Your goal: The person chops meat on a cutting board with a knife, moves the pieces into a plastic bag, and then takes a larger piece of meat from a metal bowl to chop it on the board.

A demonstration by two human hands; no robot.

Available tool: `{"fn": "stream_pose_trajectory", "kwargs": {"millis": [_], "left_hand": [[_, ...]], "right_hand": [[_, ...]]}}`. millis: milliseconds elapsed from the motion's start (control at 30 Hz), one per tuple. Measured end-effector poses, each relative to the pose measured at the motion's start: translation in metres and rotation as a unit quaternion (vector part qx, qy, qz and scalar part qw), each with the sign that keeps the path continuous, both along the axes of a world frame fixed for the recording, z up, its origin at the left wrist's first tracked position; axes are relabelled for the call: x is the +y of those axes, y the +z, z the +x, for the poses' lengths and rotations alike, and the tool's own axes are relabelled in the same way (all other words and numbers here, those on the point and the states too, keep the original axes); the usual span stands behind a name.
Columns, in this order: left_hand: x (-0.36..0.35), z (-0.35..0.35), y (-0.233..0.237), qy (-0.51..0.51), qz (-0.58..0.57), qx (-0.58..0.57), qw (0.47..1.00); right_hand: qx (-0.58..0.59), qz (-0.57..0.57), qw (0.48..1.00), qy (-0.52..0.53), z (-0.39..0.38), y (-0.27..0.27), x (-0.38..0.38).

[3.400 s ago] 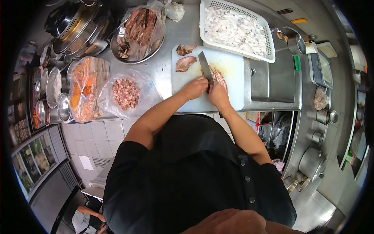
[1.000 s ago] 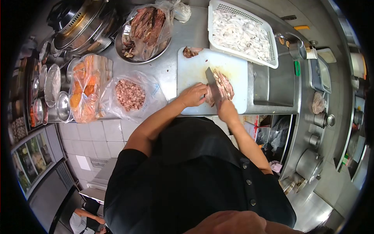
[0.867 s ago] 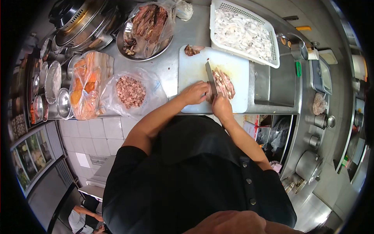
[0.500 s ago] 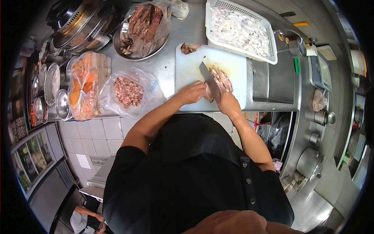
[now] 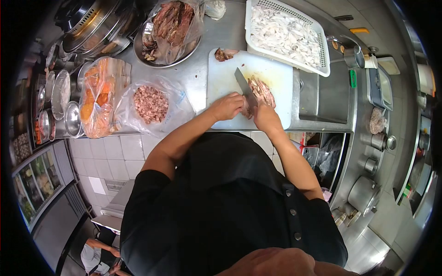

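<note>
A white cutting board (image 5: 221, 83) lies on the steel counter in front of me. My right hand (image 5: 268, 117) grips a cleaver (image 5: 244, 87), its broad blade slanting up and to the left. Along the blade's right side lie sliced strips of meat (image 5: 263, 93). To the left of the blade, my left hand (image 5: 229, 106) has its fingers curled on the uncut piece of meat (image 5: 247, 110), pressing it to the board. Another browned chunk of meat (image 5: 223, 54) sits at the board's upper left corner.
A white basket (image 5: 286, 66) of pale strips stands behind the board, beside a sink (image 5: 324, 99). Leftward are a bag of diced meat (image 5: 151, 105), a metal bowl (image 5: 156, 64) with bagged dark meat, and a bag of orange pieces (image 5: 98, 99). Another person (image 5: 95, 255) is at lower left.
The whole view has shifted slightly. The cleaver has moved a little against the meat; both hands keep their hold.
</note>
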State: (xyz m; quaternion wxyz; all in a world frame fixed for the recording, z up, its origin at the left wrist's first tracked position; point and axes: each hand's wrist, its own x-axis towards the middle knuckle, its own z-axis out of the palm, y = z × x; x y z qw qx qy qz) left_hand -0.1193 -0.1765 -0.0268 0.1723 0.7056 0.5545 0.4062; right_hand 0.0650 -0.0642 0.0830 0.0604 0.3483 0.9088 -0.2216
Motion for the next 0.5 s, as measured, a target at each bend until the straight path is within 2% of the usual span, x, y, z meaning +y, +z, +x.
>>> {"fn": "stream_pose_trajectory", "kwargs": {"millis": [100,167,200,267,400,467,500], "left_hand": [[0.003,0.000,0.001,0.011,0.008,-0.013,1.000],[0.001,0.001,0.001,0.015,-0.009,-0.010,1.000],[0.000,0.002,0.000,0.018,-0.011,-0.012,1.000],[0.002,0.000,0.001,0.001,-0.020,-0.001,1.000],[-0.001,0.000,0.006,0.009,-0.016,-0.027,0.999],[-0.002,0.001,0.008,0.020,-0.004,-0.031,0.999],[-0.001,0.002,0.007,0.022,-0.003,-0.033,0.999]], "right_hand": [[-0.007,-0.014,0.999,0.029,0.019,0.005,-0.009],[-0.037,-0.028,0.997,-0.063,0.017,-0.008,-0.031],[-0.039,-0.030,0.997,-0.061,0.014,-0.016,-0.033],[0.037,-0.002,0.998,-0.042,-0.002,-0.030,-0.025],[0.001,-0.016,1.000,-0.027,-0.017,-0.001,-0.005],[-0.024,-0.033,0.999,-0.005,-0.003,0.015,-0.011],[-0.034,-0.044,0.998,-0.026,0.006,0.015,-0.018]]}}
